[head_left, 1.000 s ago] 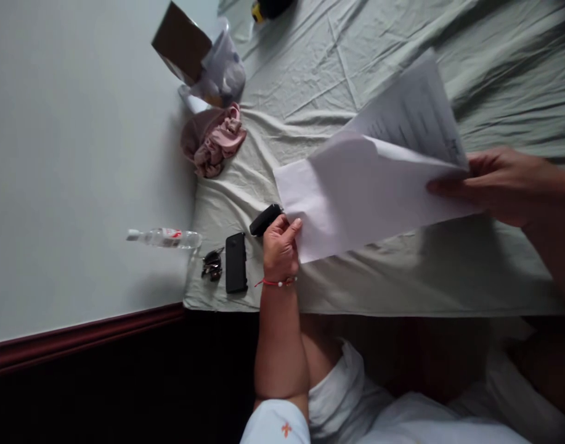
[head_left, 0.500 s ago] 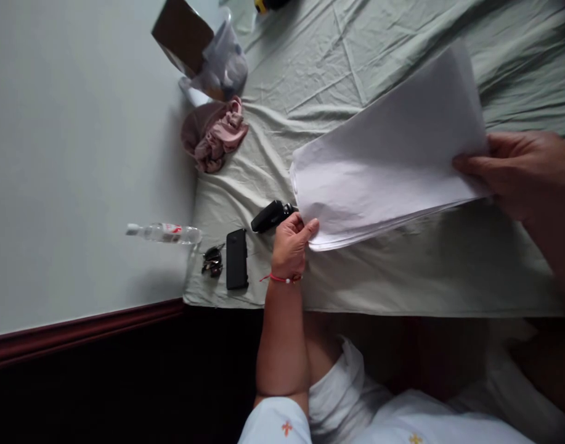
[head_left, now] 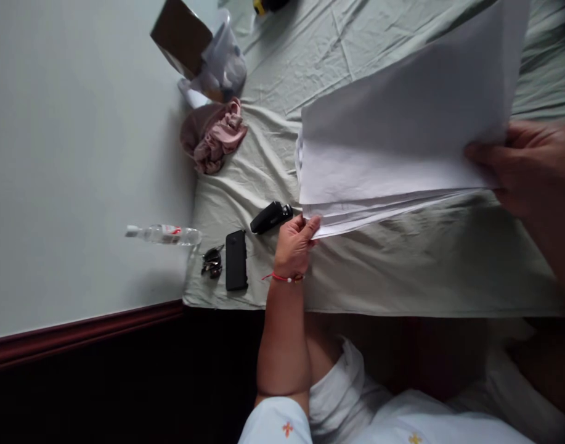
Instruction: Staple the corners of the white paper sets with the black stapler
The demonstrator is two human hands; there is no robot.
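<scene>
At the right of the frame, 2 hands hold a stack of papers [head_left: 393, 135] above the sheet [head_left: 402, 271], probably to square its edges. The left hand [head_left: 294, 246] pinches the lower left corner with curled fingers; the right hand [head_left: 532, 163] clamps the right edge. A stapler [head_left: 270, 217] lies just beside the left hand, likely within easy reach.

— Is any writing showing clearly enough to read?
— None. The sheets of paper [head_left: 402, 129] are showing blank sides, and the bottle [head_left: 164, 235] is carrying a red label too small and blurred to make out.
</scene>
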